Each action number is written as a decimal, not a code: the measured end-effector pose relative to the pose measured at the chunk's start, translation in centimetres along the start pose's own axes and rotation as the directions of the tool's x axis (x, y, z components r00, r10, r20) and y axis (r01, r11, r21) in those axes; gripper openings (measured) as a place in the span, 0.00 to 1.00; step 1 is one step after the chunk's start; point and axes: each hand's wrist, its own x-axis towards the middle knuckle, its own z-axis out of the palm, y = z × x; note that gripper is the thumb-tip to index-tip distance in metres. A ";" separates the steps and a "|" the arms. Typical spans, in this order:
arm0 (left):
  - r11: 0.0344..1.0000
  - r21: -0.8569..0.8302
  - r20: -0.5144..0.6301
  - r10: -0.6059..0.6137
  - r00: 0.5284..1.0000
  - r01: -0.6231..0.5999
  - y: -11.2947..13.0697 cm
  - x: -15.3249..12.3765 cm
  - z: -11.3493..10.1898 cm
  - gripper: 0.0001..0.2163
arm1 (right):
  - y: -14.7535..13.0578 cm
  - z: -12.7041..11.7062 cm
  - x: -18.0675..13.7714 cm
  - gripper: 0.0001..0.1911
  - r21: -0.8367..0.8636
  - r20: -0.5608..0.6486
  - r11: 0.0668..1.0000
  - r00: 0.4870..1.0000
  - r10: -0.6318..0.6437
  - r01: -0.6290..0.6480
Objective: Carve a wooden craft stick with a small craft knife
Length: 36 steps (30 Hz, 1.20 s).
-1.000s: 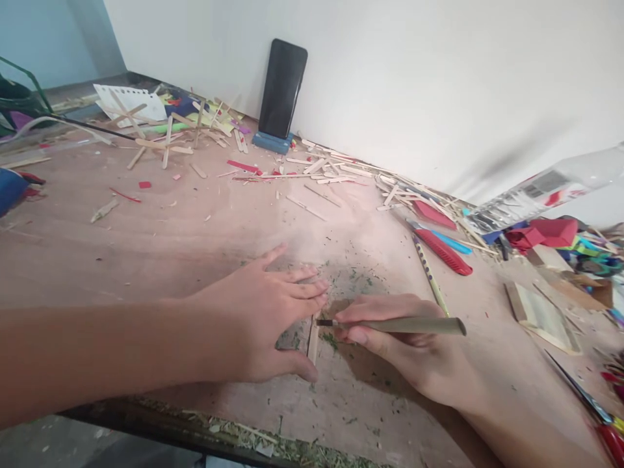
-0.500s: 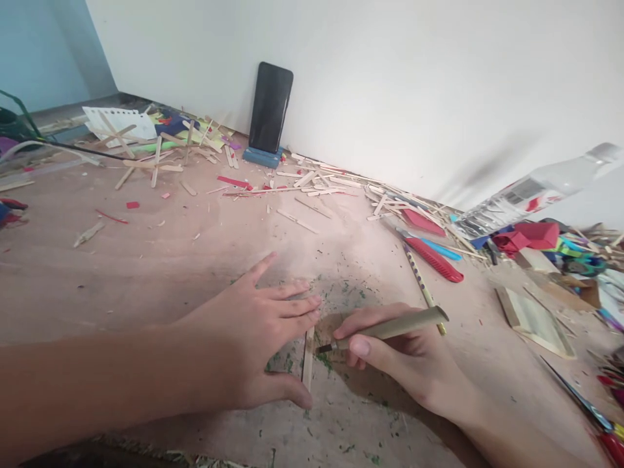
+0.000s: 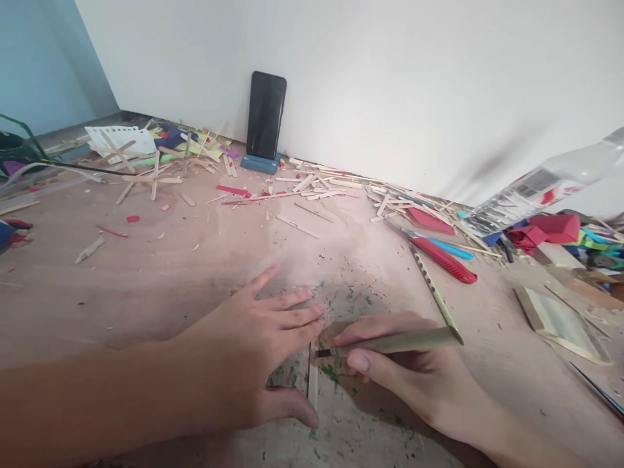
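My left hand (image 3: 273, 344) lies with its fingers spread on the wooden table, over a thin, flat wooden craft stick (image 3: 312, 380). Fingertips cover the stick's far part, while its near part shows between them and the thumb. In my right hand (image 3: 419, 383) is a carving chisel (image 3: 390, 342) with an olive-brown handle, gripped like a pen between thumb and fingers. Its short dark blade points left and reaches the stick's right edge; whether it presses in I cannot tell. Green shavings are scattered around both hands.
Beyond my right hand lie a dotted pencil (image 3: 429, 279) and a red-handled cutter (image 3: 446, 258). A phone (image 3: 266, 116) leans on a blue stand at the wall. Loose craft sticks (image 3: 322, 185) lie along the back. A plastic bottle (image 3: 541, 185) tilts at right, beyond a wooden block (image 3: 560, 325).
The chisel's handle has dipped to lie flatter, and its blade has moved left onto the stick's edge. My left hand stays spread over the stick. The view has shifted slightly.
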 end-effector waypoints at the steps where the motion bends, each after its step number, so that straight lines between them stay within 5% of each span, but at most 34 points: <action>1: 1.000 0.003 0.010 0.003 1.000 -0.003 0.0 0.0 -0.1 0.38 | 0.0 0.0 0.0 0.04 -0.019 0.006 1.000 1.000 -0.011 0.011; 36: 0.996 0.073 -0.006 0.050 0.999 -0.049 -0.2 0.0 -0.1 0.38 | -0.4 -0.4 0.0 0.08 -0.174 0.086 0.976 0.990 -0.114 0.127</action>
